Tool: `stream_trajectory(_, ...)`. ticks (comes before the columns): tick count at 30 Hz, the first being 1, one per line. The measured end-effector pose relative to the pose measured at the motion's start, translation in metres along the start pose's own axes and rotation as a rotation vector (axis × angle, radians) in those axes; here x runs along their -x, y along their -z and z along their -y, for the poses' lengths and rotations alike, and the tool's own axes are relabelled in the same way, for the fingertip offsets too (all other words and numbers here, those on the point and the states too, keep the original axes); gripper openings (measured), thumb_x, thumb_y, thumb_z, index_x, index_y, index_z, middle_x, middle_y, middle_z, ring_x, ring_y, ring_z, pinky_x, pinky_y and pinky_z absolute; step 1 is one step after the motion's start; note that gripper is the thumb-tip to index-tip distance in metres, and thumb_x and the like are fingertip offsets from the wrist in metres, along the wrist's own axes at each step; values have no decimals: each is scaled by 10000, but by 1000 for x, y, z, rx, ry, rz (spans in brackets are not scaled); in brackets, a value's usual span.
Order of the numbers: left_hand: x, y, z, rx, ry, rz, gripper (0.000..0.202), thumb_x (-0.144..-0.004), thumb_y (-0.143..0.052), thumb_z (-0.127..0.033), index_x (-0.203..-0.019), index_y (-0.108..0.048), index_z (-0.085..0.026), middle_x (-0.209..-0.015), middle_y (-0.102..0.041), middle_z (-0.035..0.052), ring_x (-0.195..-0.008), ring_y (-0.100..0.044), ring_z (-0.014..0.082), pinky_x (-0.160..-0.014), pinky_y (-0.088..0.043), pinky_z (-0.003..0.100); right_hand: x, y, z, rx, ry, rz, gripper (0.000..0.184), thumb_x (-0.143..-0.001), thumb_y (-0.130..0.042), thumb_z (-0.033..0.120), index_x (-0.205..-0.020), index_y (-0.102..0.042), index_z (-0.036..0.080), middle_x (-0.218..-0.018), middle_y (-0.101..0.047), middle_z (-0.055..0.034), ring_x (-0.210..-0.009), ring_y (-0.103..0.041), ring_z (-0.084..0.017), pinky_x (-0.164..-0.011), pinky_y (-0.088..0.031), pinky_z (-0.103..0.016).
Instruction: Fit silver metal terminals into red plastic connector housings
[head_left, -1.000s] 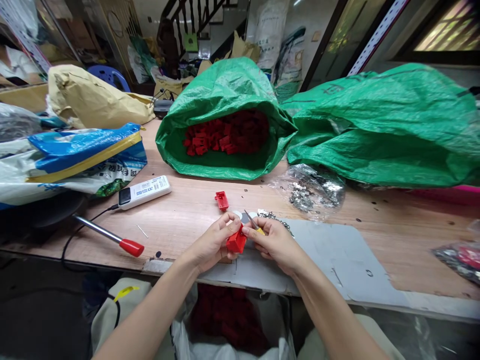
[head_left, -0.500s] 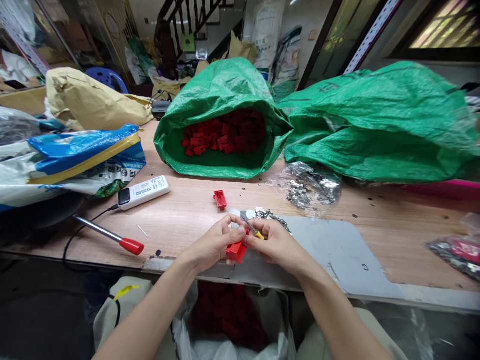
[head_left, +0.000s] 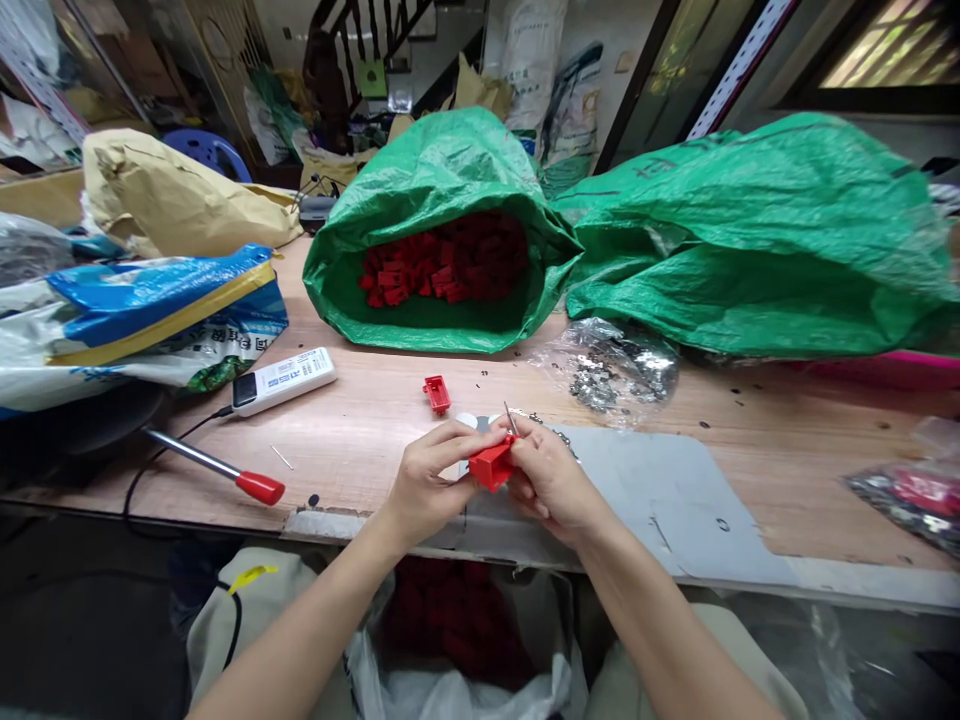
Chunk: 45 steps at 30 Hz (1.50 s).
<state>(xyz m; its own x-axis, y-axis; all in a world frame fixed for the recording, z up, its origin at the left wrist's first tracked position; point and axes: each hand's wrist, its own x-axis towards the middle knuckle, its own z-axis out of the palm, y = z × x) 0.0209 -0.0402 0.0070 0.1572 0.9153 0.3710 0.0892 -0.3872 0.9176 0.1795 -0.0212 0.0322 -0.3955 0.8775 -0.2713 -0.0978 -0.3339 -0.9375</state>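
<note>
Between my hands, above the table's front edge, is a small red plastic housing [head_left: 491, 464], hollow and box-shaped. The fingers of my left hand [head_left: 431, 475] pinch its left side. My right hand [head_left: 551, 475] is closed at the right side of the housing. From its fingers a thin metal-tipped tool [head_left: 511, 418] points upward; the yellow handle is now hidden in the grip. Just beyond my hands lies another red plastic housing [head_left: 436, 395]. Small metal pieces [head_left: 559, 437] are partly covered by my right hand on the grey mat [head_left: 660, 490].
An open green sack [head_left: 442, 335] of red parts stands at the back, beside another green sack [head_left: 750, 240]. A clear bag of metal pieces [head_left: 611, 375], a white device [head_left: 285, 380] and a red-tipped lever [head_left: 259, 487] lie around. Below the edge hangs a bag of red parts [head_left: 450, 620].
The red housing has moved up and to the right and is turned. The tool has swung from slanting left to nearly upright, its yellow handle going out of sight.
</note>
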Motion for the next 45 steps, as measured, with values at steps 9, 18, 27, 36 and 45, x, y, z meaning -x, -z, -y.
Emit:
stream_trajectory(9,-10,9,3,142,54,-265,195,-826,-736,-320,-968,-752,-187,-998,-660,68,-917,-639,190,-699,-569,257,2,22,9,442,129,-85,420,-861,-636,538,-1076,-644,178,-468,-459,76,-369,-366,-96,-394,-278,-212)
stream_trajectory(18,-3,18,1,-54,227,35,258,-792,-761,-275,-1023,-692,-183,-986,-722,39,-839,-681,154,-716,-563,234,-3,22,-9,1387,225,-188,153,-919,-557,198,-927,-709,216,-778,-725,-52,-730,-654,-244,-609,-355,-298)
stream_trajectory(27,10,28,5,-203,197,197,216,-830,-731,-279,-1027,-725,-191,-953,-725,48,-837,-682,170,-743,-543,263,-6,25,6,1091,158,-148,59,-852,-613,200,-815,-658,197,-730,-684,-18,-700,-613,-182,-625,-391,-258)
stream_trajectory(36,15,30,14,-242,215,163,201,-772,-776,-297,-889,-687,-160,-852,-728,42,-750,-657,156,-687,-514,259,-2,21,-5,692,-30,-115,190,-851,-593,367,-807,-648,191,-467,-530,57,-373,-389,-96,-421,-300,-223)
stream_trajectory(45,13,30,9,-348,76,164,113,-742,-727,-153,-831,-657,-161,-802,-688,11,-719,-619,127,-679,-471,240,-5,13,-9,723,-37,-112,221,-846,-568,373,-736,-630,192,-466,-522,46,-366,-382,-95,-418,-290,-224)
